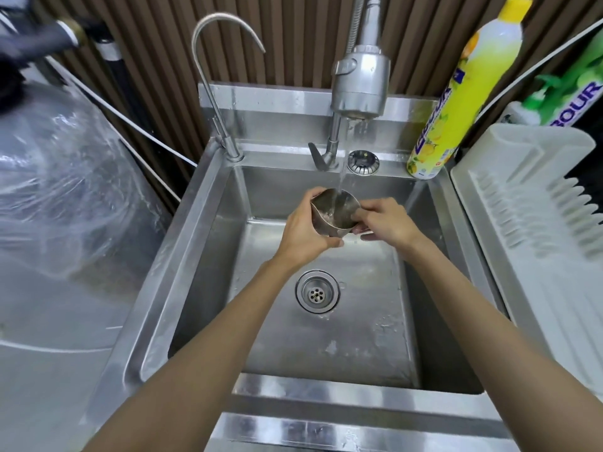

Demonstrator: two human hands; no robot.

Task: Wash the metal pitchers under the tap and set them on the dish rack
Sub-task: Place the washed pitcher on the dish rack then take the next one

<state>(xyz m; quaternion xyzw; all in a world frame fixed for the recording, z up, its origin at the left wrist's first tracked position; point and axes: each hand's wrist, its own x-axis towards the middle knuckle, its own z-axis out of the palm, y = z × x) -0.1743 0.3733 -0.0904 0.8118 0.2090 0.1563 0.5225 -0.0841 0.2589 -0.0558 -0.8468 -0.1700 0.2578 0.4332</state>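
I note both hands clasp the pitcher [334,212] at frame centre — left hand [301,228] cupping, right hand [385,220] steadying. Its mouth is tilted up under the tap [359,83] stream to fill and rinse.

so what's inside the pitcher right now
Tap water streams into the metal pitcher, held by the left hand and right hand. Its wet inner wall shows; the bottom is blurred by water.

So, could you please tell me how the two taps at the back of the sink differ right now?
The gooseneck tap on the left is thin, curves in a smooth arch and runs dry. The sprayer tap is bulky, hangs from a coiled hose and pours water into the metal pitcher, which the left hand and right hand hold over the sink. Both look like bare metal.
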